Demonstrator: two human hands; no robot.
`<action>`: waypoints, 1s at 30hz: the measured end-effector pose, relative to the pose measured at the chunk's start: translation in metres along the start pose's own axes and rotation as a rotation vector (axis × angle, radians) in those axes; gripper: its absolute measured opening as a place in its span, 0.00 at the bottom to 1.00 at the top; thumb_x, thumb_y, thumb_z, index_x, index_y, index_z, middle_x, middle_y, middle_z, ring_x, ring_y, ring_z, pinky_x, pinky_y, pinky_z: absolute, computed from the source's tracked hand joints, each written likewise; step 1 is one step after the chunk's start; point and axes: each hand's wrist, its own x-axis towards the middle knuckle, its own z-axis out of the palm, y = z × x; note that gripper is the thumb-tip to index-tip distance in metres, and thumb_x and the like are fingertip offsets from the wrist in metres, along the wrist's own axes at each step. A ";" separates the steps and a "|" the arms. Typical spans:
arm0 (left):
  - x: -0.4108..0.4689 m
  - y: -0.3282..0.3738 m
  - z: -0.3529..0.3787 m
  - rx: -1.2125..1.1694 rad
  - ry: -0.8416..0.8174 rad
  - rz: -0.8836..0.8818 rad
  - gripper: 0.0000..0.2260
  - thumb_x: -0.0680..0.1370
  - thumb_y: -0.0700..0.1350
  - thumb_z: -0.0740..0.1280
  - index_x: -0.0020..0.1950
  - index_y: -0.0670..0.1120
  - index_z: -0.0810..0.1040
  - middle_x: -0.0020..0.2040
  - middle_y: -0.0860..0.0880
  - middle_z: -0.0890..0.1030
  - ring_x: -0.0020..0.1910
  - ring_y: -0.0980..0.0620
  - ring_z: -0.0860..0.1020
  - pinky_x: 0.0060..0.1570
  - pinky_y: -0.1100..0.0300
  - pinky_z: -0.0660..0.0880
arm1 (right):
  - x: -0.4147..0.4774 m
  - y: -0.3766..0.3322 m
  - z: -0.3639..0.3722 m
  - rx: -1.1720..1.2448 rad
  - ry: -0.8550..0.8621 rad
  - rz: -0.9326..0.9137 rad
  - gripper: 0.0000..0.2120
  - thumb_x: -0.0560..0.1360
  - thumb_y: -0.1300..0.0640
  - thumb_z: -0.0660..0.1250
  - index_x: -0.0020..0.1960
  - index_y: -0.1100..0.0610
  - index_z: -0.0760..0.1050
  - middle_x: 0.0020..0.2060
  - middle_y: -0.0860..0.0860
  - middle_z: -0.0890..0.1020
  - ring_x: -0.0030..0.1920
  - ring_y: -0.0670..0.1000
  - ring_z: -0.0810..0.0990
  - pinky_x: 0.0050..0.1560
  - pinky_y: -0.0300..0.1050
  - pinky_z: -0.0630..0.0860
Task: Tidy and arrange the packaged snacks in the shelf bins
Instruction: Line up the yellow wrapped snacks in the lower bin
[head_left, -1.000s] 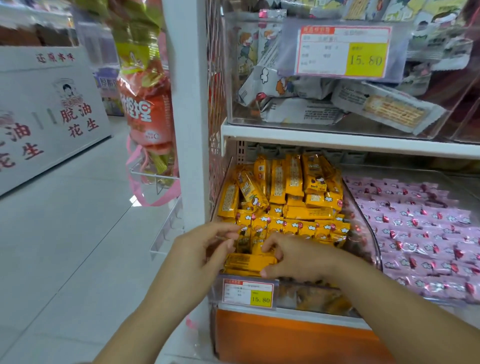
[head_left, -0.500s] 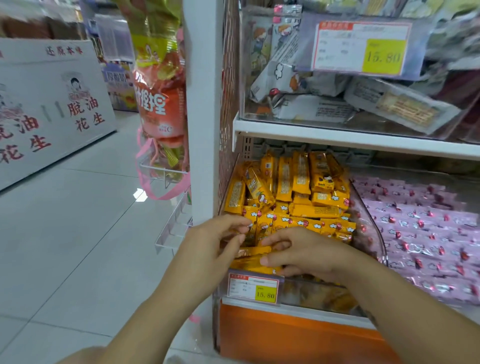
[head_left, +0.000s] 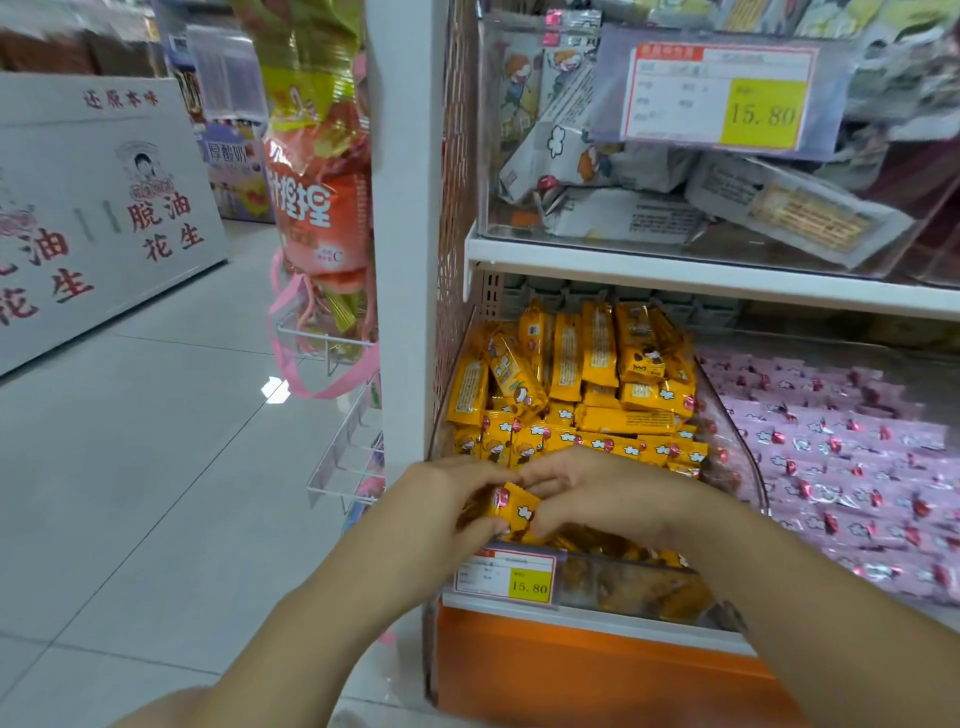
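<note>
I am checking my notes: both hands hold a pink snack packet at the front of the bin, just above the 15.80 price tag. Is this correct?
No. The snack packet that the left hand and right hand hold is yellow, not pink; the head view shows it. The rest is right.

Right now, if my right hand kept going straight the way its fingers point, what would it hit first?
The right hand points leftward and pinches the small yellow snack packet; pushing on, it would probably meet the left hand just beyond, holding the same packet. Depth is unclear.
</note>
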 end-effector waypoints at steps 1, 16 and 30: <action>0.000 -0.001 -0.002 -0.001 0.023 0.003 0.18 0.75 0.45 0.71 0.64 0.55 0.77 0.54 0.57 0.79 0.50 0.63 0.75 0.50 0.74 0.69 | 0.001 0.002 -0.001 0.022 -0.009 0.002 0.19 0.72 0.70 0.65 0.61 0.58 0.76 0.54 0.52 0.81 0.55 0.48 0.79 0.55 0.41 0.74; -0.008 0.001 -0.021 -0.147 0.537 0.153 0.16 0.73 0.55 0.66 0.59 0.55 0.78 0.47 0.62 0.79 0.46 0.61 0.77 0.44 0.73 0.72 | 0.006 0.003 0.007 -0.208 0.029 0.000 0.09 0.77 0.55 0.67 0.53 0.44 0.72 0.42 0.48 0.77 0.40 0.47 0.75 0.42 0.44 0.71; -0.005 0.006 -0.022 -0.238 0.760 0.165 0.12 0.72 0.49 0.71 0.52 0.62 0.75 0.40 0.59 0.78 0.37 0.59 0.77 0.38 0.73 0.70 | -0.026 -0.025 -0.005 -0.054 0.529 -0.265 0.14 0.80 0.60 0.58 0.54 0.41 0.73 0.38 0.47 0.77 0.29 0.42 0.78 0.35 0.35 0.75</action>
